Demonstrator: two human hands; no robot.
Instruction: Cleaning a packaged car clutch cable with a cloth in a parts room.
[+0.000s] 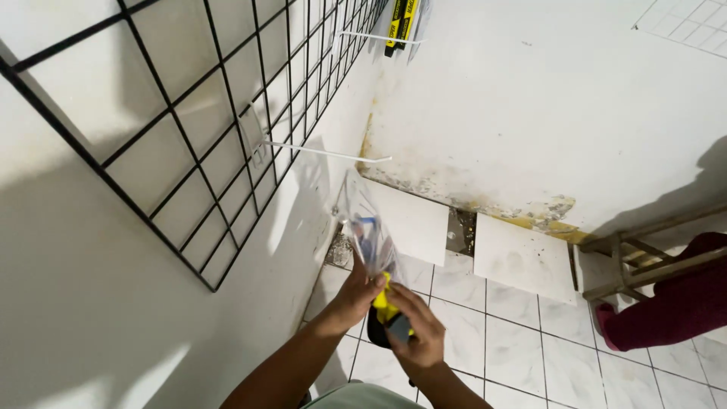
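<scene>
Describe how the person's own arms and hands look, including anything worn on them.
Both forearms are bare, with no sleeves, gloves, watch or rings showing on the left hand or the right hand. A strip of pale green garment shows at the bottom edge, near the elbows.

Your count, by kind

You have two hands, left [357, 291] and right [419, 333], on one clear packet [367, 231]; one black wire grid [189, 113], two white hooks [326, 154], one hanging yellow-and-black pack [401, 23], one wooden stool [636, 257].
</scene>
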